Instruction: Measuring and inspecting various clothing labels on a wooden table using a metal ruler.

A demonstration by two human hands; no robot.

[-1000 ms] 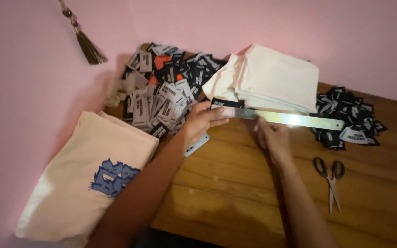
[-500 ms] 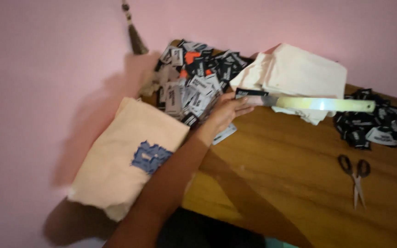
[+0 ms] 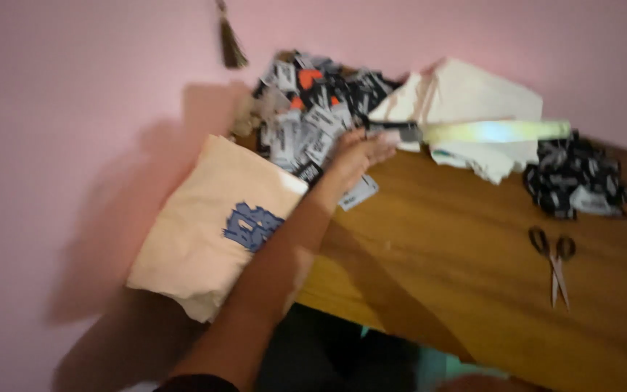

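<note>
My left hand (image 3: 361, 156) lies flat at the edge of a heap of black, white and orange labels (image 3: 313, 109), fingers stretched out, with nothing gripped. Its fingertips point at the dark end of a long metal ruler (image 3: 498, 131), which rests across a stack of cream fabric (image 3: 466, 94). One loose label (image 3: 361, 192) sits on the wooden table (image 3: 459, 239) just below the hand. My right hand is out of view. The picture is blurred by motion.
A cream cloth bag with a blue print (image 3: 219, 225) hangs over the table's left edge. A second pile of dark labels (image 3: 578, 178) and scissors (image 3: 554, 261) lie at the right. A tassel (image 3: 230, 43) hangs on the pink wall.
The view has swung left. My right hand has left the ruler and gone out of view. My left hand stays by the label heap.
</note>
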